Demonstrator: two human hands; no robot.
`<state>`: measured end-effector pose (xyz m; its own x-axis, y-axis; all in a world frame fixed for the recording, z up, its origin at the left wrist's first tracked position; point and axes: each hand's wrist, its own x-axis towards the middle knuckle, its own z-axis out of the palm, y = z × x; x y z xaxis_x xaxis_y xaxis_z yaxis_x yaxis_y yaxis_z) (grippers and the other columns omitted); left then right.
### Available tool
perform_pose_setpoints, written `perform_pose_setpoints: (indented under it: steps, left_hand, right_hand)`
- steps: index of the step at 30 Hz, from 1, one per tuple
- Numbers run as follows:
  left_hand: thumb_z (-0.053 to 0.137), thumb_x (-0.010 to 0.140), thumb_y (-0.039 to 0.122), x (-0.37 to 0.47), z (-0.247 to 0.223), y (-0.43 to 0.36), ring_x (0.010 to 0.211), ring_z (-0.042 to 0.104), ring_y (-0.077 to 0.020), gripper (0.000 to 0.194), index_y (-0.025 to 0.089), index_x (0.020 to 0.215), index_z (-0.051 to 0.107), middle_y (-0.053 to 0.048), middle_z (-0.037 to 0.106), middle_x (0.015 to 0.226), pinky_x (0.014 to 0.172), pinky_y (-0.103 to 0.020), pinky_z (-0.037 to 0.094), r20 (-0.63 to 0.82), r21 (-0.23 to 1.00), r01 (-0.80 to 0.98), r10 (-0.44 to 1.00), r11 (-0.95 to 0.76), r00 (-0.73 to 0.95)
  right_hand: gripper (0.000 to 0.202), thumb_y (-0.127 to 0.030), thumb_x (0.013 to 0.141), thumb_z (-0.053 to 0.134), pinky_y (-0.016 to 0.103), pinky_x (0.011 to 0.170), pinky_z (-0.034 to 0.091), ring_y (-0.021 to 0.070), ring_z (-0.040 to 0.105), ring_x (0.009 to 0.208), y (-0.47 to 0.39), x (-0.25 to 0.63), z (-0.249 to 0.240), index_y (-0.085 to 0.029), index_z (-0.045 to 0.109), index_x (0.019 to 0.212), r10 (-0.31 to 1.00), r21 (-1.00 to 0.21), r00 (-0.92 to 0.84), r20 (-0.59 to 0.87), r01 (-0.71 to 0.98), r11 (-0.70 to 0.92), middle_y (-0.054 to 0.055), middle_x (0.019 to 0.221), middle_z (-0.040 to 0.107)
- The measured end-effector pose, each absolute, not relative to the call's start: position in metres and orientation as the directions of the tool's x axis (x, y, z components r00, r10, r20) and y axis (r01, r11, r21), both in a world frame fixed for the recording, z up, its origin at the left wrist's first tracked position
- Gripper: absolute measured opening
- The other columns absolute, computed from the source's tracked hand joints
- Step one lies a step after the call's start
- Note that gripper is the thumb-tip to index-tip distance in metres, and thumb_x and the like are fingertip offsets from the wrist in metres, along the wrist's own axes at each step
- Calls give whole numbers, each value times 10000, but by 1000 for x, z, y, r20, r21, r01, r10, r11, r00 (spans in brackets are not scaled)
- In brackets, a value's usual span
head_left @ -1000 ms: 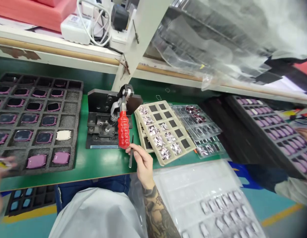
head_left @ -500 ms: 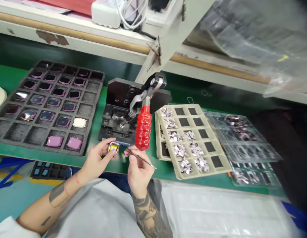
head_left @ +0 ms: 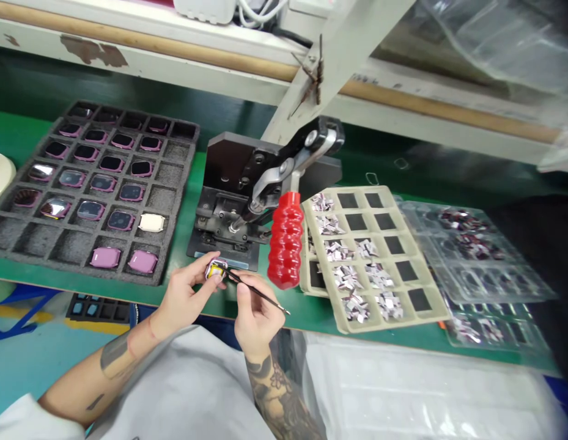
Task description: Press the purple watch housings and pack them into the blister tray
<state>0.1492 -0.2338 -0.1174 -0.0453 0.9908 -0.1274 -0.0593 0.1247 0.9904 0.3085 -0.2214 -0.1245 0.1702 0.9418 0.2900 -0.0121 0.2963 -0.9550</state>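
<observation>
Between its thumb and fingers, my left hand (head_left: 187,293) grips a small pink watch case (head_left: 216,269) whose inside shows yellow and silver. My right hand (head_left: 258,315) is closed around dark tweezers (head_left: 258,292). The tip of the tweezers reaches the right edge of the watch case; whether it touches a part inside is too small to tell. Just beyond both hands stands a black toggle-clamp press (head_left: 233,211) with a red ribbed handle (head_left: 285,241).
On the left lies a grey foam tray (head_left: 52,235) of pink watch cases and one white piece. To the right, a beige compartment tray (head_left: 343,324) holds small metallic pieces, beside stacked clear plastic trays (head_left: 476,287). A shelf beam (head_left: 173,67) crosses above the bench.
The view has shifted slightly, so the press and trays appear moved. The tweezers' tip now lies at the watch case's edge, with the tweezers showing darker and more plainly. Both grips are kept.
</observation>
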Motion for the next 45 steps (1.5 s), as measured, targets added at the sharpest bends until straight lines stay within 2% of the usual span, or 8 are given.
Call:
perform_pose_setpoints:
  steps: [5,14,20,25,27,32,40,45]
  left_hand:
    - [766,1056,392,149,-119,-233,883,848,-230,499,166,1499,719,-89,869,1067,812,-341,723,-137,984,-121,989,131,-46]
    - [858,990,424,154,-117,-229,857,858,-237,560,164,1467,722,-122,866,1128,767,-329,720,-147,951,-296,976,95,-159]
    - [816,1008,506,150,-112,-223,771,856,-270,556,130,1410,738,-129,871,1001,712,-376,719,-195,933,-343,953,108,-231]
    - [833,1008,440,150,-119,-231,847,857,-251,551,150,1457,700,-125,874,1074,761,-357,709,-152,972,-211,966,107,-207]
    - [823,1019,437,150,-121,-234,886,861,-250,582,163,1507,663,-124,877,1116,796,-360,711,-152,976,-182,969,117,-194]
    - [824,1007,483,147,-122,-235,877,870,-276,590,166,1481,673,-122,878,1130,783,-382,727,-146,986,-101,972,129,-186]
    - [840,977,522,146,-121,-234,843,865,-273,512,177,1342,741,-124,885,1123,787,-383,739,-116,993,5,982,119,-152]
    - [843,973,513,146,-123,-235,841,864,-267,515,186,1354,728,-128,882,1132,773,-369,735,-117,993,-11,985,116,-129]
  right_hand:
    - [84,-311,1068,706,424,805,704,244,813,907,-218,319,-133,-250,762,1082,979,-961,83,188,-189,200,65,973,801]
    - [119,-286,1049,730,445,900,700,240,810,979,-222,311,-142,-236,754,1155,958,-978,254,133,-123,168,85,1111,801]
    - [303,-468,1043,677,349,554,553,189,620,578,-204,353,-102,-246,621,846,982,-954,65,177,-235,188,-7,642,602]
    - [101,-333,1046,714,438,815,626,247,741,908,-172,405,-63,-245,753,1074,608,-777,489,625,468,421,61,961,738]
    - [204,-217,1059,686,444,911,609,252,743,1038,-171,412,-63,-277,770,1235,620,-601,267,738,678,424,75,1114,769]
    - [322,-149,1096,580,424,890,548,244,682,962,-188,407,-85,-261,753,1344,822,-259,-491,288,787,561,80,1030,774]
    - [327,-147,1103,494,408,948,527,262,669,1040,-140,482,-45,-212,773,1260,941,-250,-186,284,933,260,115,1109,737]
    - [192,-102,1005,663,344,873,472,237,646,997,-101,515,-25,-204,819,1052,986,-224,-161,34,961,164,91,1065,684]
